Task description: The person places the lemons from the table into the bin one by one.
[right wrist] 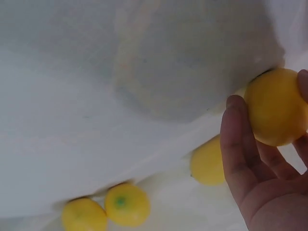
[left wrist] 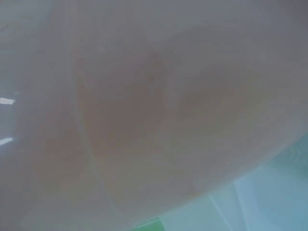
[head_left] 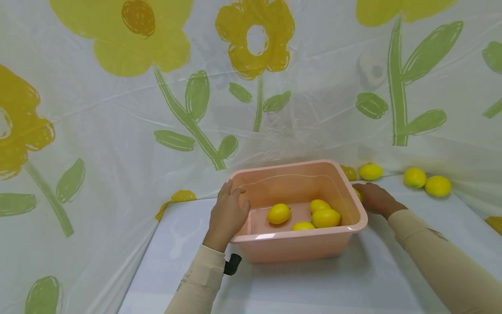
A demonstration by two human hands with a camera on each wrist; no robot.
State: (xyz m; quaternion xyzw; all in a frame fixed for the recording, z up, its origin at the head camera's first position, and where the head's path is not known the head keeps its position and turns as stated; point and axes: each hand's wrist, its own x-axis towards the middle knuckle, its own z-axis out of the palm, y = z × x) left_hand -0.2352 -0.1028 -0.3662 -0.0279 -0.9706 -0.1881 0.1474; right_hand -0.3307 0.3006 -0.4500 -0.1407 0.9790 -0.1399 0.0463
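A pink plastic basin (head_left: 300, 248) stands on the white table with several yellow lemons (head_left: 279, 213) inside. At its left end, my left hand (head_left: 229, 213) grips the rim, thumb toward the inside. Only a blurred, pale pinkish surface fills most of the left wrist view. Just outside the basin's right end, my right hand (head_left: 374, 198) holds a lemon (right wrist: 276, 107), fingers and thumb around it in the right wrist view. In the head view that lemon is mostly hidden by the basin rim and the hand.
Along the table's back edge, beyond my right hand, lie a lemon (head_left: 370, 172) and, farther right, a touching pair of lemons (head_left: 438, 186). A white curtain (head_left: 313, 109) printed with yellow flowers hangs behind the table (head_left: 180, 266).
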